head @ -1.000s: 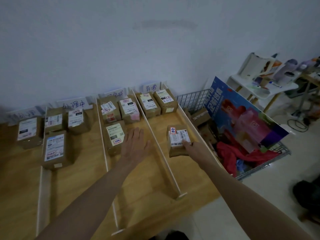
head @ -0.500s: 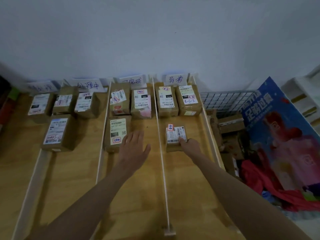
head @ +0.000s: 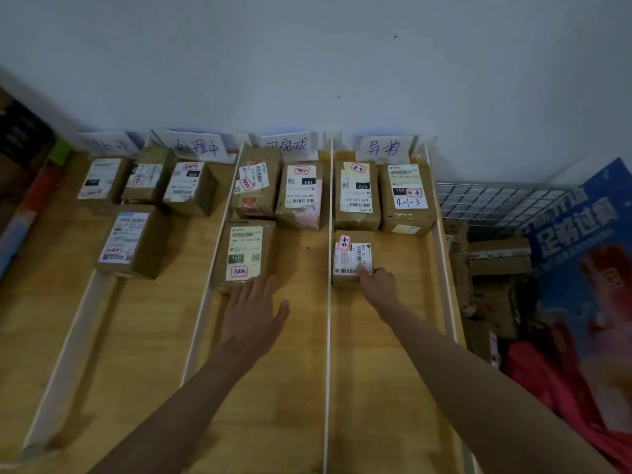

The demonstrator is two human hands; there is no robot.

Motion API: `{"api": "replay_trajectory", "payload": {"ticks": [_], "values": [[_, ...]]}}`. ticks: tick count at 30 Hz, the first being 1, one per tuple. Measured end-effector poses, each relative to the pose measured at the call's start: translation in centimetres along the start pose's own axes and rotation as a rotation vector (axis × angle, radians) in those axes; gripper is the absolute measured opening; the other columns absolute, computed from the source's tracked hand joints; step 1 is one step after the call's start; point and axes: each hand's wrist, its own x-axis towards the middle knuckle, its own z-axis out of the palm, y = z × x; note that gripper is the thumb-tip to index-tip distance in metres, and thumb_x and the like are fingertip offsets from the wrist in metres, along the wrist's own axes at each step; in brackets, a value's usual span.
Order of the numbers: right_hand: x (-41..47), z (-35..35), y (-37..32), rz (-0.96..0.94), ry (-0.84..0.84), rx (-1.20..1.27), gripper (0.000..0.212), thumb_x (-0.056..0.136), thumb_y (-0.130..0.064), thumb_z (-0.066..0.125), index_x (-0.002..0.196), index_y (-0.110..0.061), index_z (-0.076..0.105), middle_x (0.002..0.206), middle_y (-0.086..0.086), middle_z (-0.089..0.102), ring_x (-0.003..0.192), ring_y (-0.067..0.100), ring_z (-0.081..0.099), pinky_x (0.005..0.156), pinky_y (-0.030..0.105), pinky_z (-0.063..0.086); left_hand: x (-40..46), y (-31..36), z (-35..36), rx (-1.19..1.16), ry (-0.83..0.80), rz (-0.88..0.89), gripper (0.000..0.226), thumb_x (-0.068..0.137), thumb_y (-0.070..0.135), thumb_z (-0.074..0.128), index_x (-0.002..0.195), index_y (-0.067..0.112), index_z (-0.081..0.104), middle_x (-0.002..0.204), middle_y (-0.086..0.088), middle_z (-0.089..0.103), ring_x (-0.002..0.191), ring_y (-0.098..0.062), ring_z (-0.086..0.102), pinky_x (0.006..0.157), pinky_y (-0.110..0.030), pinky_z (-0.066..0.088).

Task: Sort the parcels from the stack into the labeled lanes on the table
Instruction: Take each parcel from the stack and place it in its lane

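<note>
A wooden table (head: 383,371) is split into lanes by thin white dividers (head: 329,302), seen from above. Handwritten paper lane signs (head: 384,147) stand along the back against a pale wall. In the rightmost lane, the right hand (head: 378,289) grips the near end of a small brown parcel (head: 352,256) bearing a white barcode label, thumb on top. Two larger parcels (head: 357,196) lie side by side just behind it. In the next lane left, the left hand (head: 253,319) lies flat with fingers straight, fingertips touching the near edge of a labelled parcel (head: 244,254). A wire basket (head: 485,200) holding cardboard boxes sits right of the table.
</note>
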Motion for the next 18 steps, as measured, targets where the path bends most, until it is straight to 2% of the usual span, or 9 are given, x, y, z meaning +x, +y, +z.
{"api": "replay_trajectory", "payload": {"ticks": [4, 8, 13, 18], "values": [[0.3, 0.2, -0.4, -0.006, 0.010, -0.007, 0.061, 0.098, -0.051, 0.046, 0.122, 0.004, 0.057, 0.124, 0.019, 0.055, 0.100, 0.031, 0.061, 0.091, 0.048, 0.052, 0.0, 0.5, -0.2, 0.012, -0.015, -0.002, 0.059, 0.100, 0.050, 0.039, 0.148, 0.016, 0.039, 0.150, -0.005, 0.044, 0.139, -0.023, 0.038, 0.116, -0.039, 0.025], [-2.1, -1.4, -1.6, -0.037, 0.075, -0.038, 0.054, 0.101, -0.040, 0.048, 0.133, 0.003, 0.047, 0.134, 0.020, 0.046, 0.117, 0.036, 0.052, 0.098, 0.045, 0.046, 0.0, 0.7, -1.6, 0.009, 0.002, 0.017, 0.057, 0.099, 0.048, 0.041, 0.145, 0.014, 0.042, 0.145, -0.006, 0.048, 0.135, -0.025, 0.043, 0.113, -0.040, 0.030], [-8.0, -3.5, -3.6, -0.468, 0.271, -0.297, 0.040, 0.101, -0.031, 0.045, 0.133, -0.009, 0.050, 0.130, 0.012, 0.052, 0.118, 0.031, 0.049, 0.095, 0.044, 0.045, -0.5, -1.0, -5.1, 0.029, 0.089, -0.003, 0.055, 0.100, 0.047, 0.040, 0.144, 0.014, 0.043, 0.150, -0.007, 0.044, 0.137, -0.026, 0.042, 0.115, -0.042, 0.030], [-14.4, -1.2, -5.0, -0.827, 0.369, -0.600, 0.046, 0.100, -0.033, 0.042, 0.143, -0.016, 0.044, 0.146, 0.011, 0.045, 0.135, 0.031, 0.042, 0.112, 0.048, 0.034, -4.8, -4.8, -7.1, 0.007, 0.224, -0.070, 0.049, 0.098, 0.044, 0.043, 0.137, 0.016, 0.049, 0.142, -0.007, 0.051, 0.129, -0.026, 0.047, 0.111, -0.047, 0.036]]}}
